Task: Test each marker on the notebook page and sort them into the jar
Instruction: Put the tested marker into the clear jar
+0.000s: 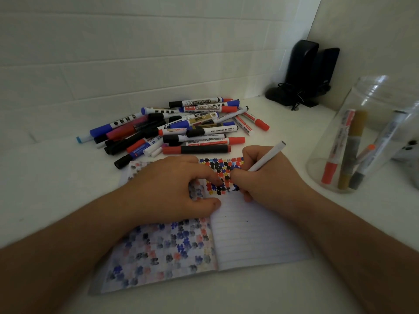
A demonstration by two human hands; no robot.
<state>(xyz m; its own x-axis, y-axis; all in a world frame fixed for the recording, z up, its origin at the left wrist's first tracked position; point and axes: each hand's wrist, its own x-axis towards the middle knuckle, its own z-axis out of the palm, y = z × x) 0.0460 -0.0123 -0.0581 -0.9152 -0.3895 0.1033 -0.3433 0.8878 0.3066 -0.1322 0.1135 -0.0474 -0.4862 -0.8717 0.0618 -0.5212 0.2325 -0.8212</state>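
Presently, your right hand pinches a slim white marker, long axis slanting up-right, tip down on the lined notebook page. Your left hand presses flat, fingers relaxed, on the blotched left leaf. Clear glass jar, right: several markers inside. Loose plastic marker pile beyond.

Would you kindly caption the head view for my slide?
Right hand tests a white marker on the notebook; left hand steadies it, jar alongside.
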